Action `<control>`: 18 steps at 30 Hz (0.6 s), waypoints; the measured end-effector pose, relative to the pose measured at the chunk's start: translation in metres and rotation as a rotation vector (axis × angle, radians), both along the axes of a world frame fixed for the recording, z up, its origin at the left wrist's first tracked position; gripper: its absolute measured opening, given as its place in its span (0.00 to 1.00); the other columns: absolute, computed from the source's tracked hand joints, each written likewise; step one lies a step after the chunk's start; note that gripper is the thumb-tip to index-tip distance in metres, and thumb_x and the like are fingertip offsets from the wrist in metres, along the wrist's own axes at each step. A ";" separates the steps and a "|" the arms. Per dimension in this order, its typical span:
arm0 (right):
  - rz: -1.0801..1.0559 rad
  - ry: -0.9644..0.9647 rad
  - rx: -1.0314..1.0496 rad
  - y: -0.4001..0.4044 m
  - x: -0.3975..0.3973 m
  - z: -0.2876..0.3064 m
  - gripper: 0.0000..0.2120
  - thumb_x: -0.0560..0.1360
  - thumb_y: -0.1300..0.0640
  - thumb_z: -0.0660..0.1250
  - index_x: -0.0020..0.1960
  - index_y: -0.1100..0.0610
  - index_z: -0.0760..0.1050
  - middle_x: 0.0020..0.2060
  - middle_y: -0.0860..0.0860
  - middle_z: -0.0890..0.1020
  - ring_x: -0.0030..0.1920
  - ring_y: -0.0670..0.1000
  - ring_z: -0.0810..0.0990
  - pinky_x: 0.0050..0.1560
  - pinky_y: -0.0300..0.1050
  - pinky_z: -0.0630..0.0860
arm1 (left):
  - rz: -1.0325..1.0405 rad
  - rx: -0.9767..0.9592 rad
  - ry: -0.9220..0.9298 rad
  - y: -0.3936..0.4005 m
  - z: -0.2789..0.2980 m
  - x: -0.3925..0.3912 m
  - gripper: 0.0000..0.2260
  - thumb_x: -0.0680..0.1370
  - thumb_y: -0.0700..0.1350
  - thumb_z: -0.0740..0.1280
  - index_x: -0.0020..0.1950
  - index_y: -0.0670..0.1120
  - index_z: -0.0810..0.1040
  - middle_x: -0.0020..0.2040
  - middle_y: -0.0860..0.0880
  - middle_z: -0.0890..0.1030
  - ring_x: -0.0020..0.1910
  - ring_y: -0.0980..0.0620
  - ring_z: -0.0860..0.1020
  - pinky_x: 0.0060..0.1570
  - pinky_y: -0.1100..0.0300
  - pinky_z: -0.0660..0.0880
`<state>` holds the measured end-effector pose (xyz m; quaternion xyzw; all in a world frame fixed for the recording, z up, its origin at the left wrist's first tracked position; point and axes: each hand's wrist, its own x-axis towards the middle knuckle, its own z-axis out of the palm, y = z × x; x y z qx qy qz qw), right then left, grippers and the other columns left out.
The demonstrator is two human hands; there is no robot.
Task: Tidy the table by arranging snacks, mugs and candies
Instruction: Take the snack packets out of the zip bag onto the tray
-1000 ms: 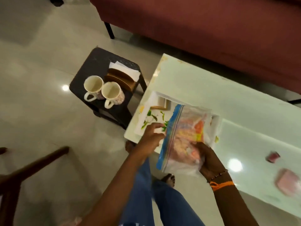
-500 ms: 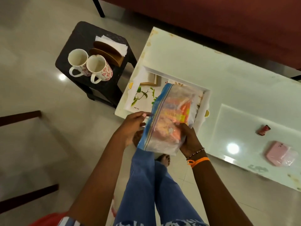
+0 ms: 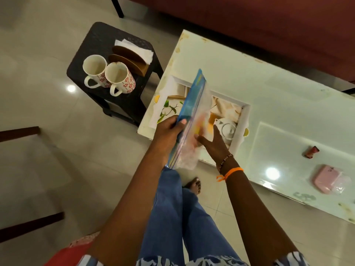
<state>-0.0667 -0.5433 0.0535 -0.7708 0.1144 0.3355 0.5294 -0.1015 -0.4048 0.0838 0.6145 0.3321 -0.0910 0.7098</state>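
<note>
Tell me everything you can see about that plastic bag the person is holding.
The plastic bag is a clear zip-top pouch with a blue seal strip along one edge. Blurred orange, yellow and pink snacks show through it. It is held edge-on and tilted above the table's near edge. The left hand pinches the blue edge; the right hand lies open against its clear side.

A glossy pale tiled floor (image 3: 48,116) reflects a ceiling light. A dark red upholstered sofa (image 3: 259,22) stands behind a white glass-topped coffee table (image 3: 240,73), beside a black woven-plastic stool (image 3: 92,41).
</note>
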 end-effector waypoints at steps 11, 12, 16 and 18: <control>-0.226 -0.122 0.025 0.016 0.006 0.017 0.03 0.72 0.65 0.67 0.44 0.60 0.74 0.40 0.58 0.79 0.35 0.52 0.79 0.43 0.50 0.80 | 0.035 0.135 0.053 -0.020 -0.005 -0.012 0.12 0.72 0.44 0.70 0.32 0.43 0.71 0.28 0.47 0.70 0.25 0.58 0.69 0.30 0.66 0.71; -0.220 -0.144 -0.018 0.011 0.007 0.017 0.04 0.72 0.67 0.66 0.43 0.60 0.75 0.40 0.59 0.79 0.35 0.54 0.79 0.44 0.53 0.80 | 0.071 0.159 0.057 -0.018 -0.005 -0.013 0.14 0.73 0.45 0.70 0.30 0.45 0.69 0.28 0.48 0.70 0.26 0.57 0.69 0.31 0.64 0.71; -0.230 -0.249 -0.164 -0.011 0.010 0.027 0.05 0.70 0.67 0.66 0.45 0.62 0.76 0.41 0.62 0.81 0.38 0.55 0.79 0.47 0.54 0.81 | 0.248 0.305 -0.003 -0.005 0.001 -0.017 0.16 0.74 0.44 0.68 0.29 0.49 0.66 0.27 0.50 0.69 0.29 0.54 0.67 0.33 0.61 0.68; -0.202 -0.361 -0.271 -0.019 0.009 0.036 0.06 0.69 0.67 0.66 0.45 0.63 0.76 0.39 0.58 0.80 0.34 0.48 0.78 0.44 0.40 0.78 | 0.323 0.413 -0.045 0.003 0.006 -0.021 0.16 0.74 0.44 0.67 0.29 0.50 0.65 0.28 0.52 0.70 0.29 0.58 0.68 0.32 0.65 0.68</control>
